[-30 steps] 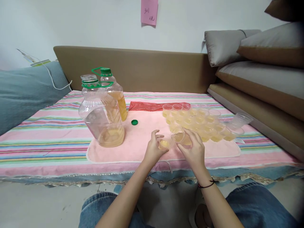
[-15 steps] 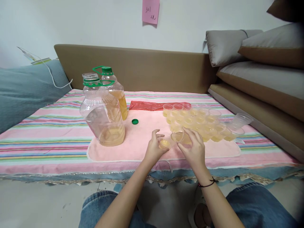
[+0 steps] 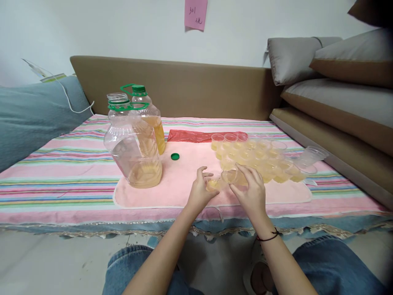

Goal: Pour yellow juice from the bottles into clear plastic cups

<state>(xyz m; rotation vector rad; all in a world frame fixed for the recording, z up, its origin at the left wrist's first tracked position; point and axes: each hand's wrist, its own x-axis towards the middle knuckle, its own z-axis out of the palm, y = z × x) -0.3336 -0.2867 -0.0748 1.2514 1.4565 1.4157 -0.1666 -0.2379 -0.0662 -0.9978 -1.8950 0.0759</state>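
Note:
Between the thumb and fingers of my left hand (image 3: 201,187) is a small clear plastic cup (image 3: 213,184) with some pale yellow liquid in it. My right hand (image 3: 252,189) grips another clear plastic cup (image 3: 229,177), tipped on its side with its mouth toward the left cup. The rims of the two cups are close together; I cannot tell if they touch. Behind my right hand, rows of clear cups (image 3: 245,155) with yellow liquid stand on the pink mat (image 3: 184,192). A few nested cups (image 3: 313,154) lean at the right end.
On the left stands an uncapped big clear jug (image 3: 135,164) with a little yellow liquid. A capped, fuller jug (image 3: 159,135) is behind it. A green cap (image 3: 175,156) and a red plastic bag (image 3: 190,136) lie on the bed. Cushions (image 3: 337,98) are piled at right.
The liquid in the left cup looks slightly different, as if disturbed. Both hands keep nearly the same place and hold; the whole view has shifted slightly.

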